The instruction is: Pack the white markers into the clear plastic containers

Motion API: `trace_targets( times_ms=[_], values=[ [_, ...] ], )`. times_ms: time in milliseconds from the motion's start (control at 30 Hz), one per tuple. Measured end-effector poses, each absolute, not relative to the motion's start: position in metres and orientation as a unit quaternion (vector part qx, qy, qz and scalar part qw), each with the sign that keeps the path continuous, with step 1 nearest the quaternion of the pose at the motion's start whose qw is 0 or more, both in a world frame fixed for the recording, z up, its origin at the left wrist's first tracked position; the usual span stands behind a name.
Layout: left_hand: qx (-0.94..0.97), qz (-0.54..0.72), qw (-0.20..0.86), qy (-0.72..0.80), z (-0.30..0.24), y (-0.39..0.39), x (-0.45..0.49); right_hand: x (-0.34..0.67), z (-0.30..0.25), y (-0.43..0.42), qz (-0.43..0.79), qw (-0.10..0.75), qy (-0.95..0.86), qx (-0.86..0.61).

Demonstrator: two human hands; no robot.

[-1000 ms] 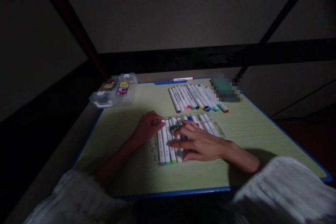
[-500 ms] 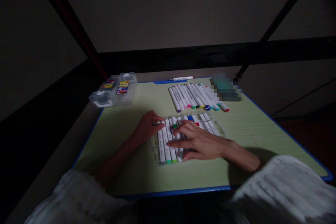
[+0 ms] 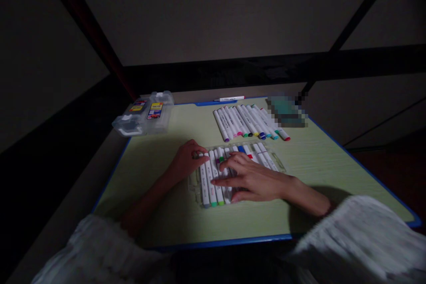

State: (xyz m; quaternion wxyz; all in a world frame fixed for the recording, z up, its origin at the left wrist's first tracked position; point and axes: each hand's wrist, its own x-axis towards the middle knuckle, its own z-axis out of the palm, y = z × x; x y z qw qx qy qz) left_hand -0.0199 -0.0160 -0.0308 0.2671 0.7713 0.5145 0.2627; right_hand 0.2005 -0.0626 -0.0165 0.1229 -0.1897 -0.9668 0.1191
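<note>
A clear plastic tray point(image 3: 278, 163) lies mid-table and holds a row of white markers point(image 3: 209, 182) with coloured caps. My right hand point(image 3: 256, 179) lies flat across these markers, fingers stretched out and pointing left. My left hand point(image 3: 186, 159) rests at the tray's upper left corner, its fingertips curled against the top ends of the leftmost markers. A second row of several white markers point(image 3: 248, 123) lies loose on the table behind the tray.
The green table point(image 3: 156, 159) has a blue edge. A clear plastic case point(image 3: 144, 114) with coloured labels sits at the back left corner. One marker point(image 3: 229, 98) lies at the far edge, beside a blurred teal object point(image 3: 286, 111). The room is dark.
Both hands stay on the tray of markers; only the view has shifted slightly. My right hand's fingers have moved a little over the markers.
</note>
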Motion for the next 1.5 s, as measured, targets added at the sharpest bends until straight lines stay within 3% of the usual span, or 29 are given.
trace_targets(
  times_ms=[1500],
  values=[
    [0.777, 0.264, 0.267, 0.505, -0.0335, -0.0122, -0.0215, 0.1993, -0.0152, -0.0633, 0.118, 0.129, -0.966, -0.188]
  ],
)
